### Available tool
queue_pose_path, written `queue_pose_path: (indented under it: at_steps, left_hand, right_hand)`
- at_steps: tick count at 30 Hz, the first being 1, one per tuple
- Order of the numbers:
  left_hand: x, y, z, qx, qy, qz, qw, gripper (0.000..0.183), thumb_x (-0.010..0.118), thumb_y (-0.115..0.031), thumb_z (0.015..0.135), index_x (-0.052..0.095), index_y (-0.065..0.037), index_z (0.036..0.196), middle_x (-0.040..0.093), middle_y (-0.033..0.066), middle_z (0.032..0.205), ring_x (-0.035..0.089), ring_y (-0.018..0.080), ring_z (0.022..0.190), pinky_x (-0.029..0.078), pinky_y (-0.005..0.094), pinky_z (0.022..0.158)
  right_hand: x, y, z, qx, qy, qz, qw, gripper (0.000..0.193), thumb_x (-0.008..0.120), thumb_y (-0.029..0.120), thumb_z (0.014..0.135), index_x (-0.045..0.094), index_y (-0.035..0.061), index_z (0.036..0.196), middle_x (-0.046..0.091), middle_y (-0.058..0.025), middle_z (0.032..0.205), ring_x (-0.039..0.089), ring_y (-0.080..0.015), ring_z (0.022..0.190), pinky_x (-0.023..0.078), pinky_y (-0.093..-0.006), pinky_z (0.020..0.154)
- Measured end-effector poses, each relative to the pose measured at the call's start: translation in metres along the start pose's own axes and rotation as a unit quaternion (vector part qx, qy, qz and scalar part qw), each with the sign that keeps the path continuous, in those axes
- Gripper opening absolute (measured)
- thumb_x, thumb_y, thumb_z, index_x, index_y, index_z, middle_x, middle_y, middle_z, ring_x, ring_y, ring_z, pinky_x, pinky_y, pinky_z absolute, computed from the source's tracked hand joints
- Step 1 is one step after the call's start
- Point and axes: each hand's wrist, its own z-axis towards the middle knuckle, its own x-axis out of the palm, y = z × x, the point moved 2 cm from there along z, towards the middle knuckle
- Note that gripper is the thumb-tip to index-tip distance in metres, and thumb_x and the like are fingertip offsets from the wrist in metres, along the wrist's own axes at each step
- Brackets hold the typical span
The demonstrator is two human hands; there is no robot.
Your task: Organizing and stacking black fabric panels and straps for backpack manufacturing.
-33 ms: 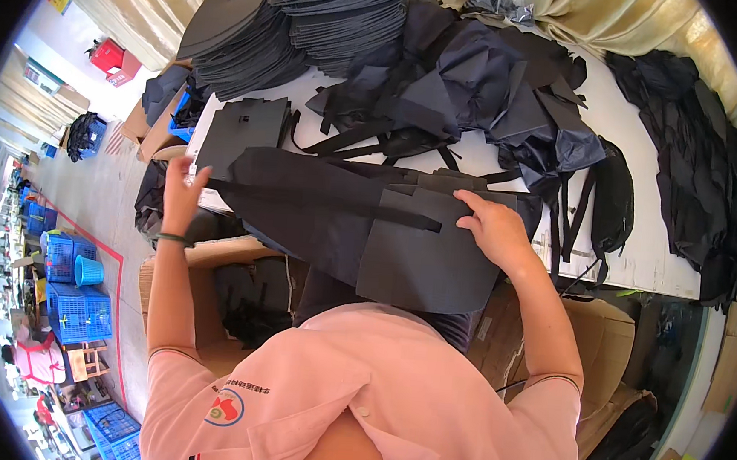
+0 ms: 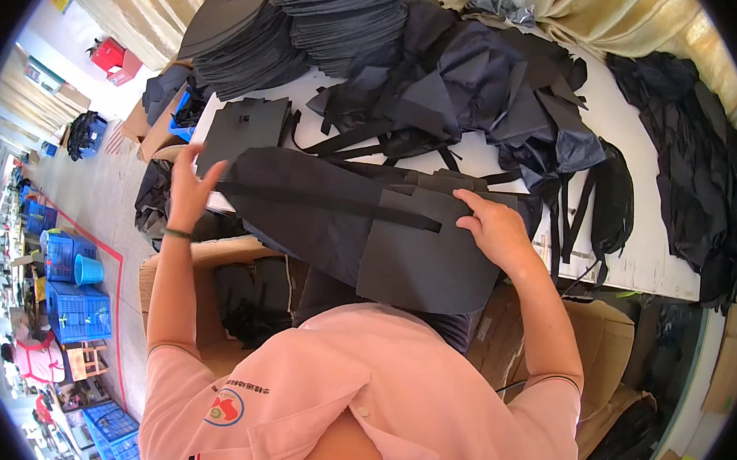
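Head view is showing the left hand (image 2: pixel 185 190) gripping the dark fabric panel's (image 2: pixel 318 214) left end with closed fingers while the right hand (image 2: pixel 492 228) is pressing open on it at the bench (image 2: pixel 641 249) edge, so it is probably risking sliding off.

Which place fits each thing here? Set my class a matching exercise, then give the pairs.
Things:
1. left hand
2. right hand
3. tall stack of dark grey cut panels
4. round blue plastic bucket

Places:
A. on the floor, far left
B. at the left end of the long black fabric piece
C. at the table's far edge
D. flat on the dark grey panel

Pairs: 1-B, 2-D, 3-C, 4-A
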Motion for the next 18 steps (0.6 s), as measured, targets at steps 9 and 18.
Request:
queue_pose_path:
  at_steps: [9, 18]
  left_hand:
    - [0.113, -0.240, 0.035, 0.281, 0.540, -0.272, 0.746, 0.053, 0.078, -0.026, 0.080, 0.058, -0.002, 0.123, 0.063, 0.0111, 0.119, 0.058, 0.0233, 0.109, 0.045, 0.0339, 0.094]
    - [0.147, -0.258, 0.034, 0.187, 0.645, -0.280, 0.686, 0.052, 0.078, -0.004, 0.074, 0.058, -0.001, 0.122, 0.068, 0.0061, 0.106, 0.060, 0.0142, 0.097, 0.047, 0.0293, 0.089]
  right_hand:
    - [-0.048, 0.057, -0.001, -0.133, -0.020, -0.053, 0.989, 0.060, 0.075, 0.019, 0.076, 0.053, 0.0146, 0.131, 0.067, -0.0117, 0.098, 0.063, -0.0321, 0.082, 0.049, -0.0412, 0.075]
    - [-0.051, 0.060, 0.002, -0.169, -0.064, -0.157, 0.971, 0.059, 0.075, 0.018, 0.075, 0.053, 0.0148, 0.129, 0.064, -0.0065, 0.087, 0.061, -0.0270, 0.076, 0.044, -0.0379, 0.074]
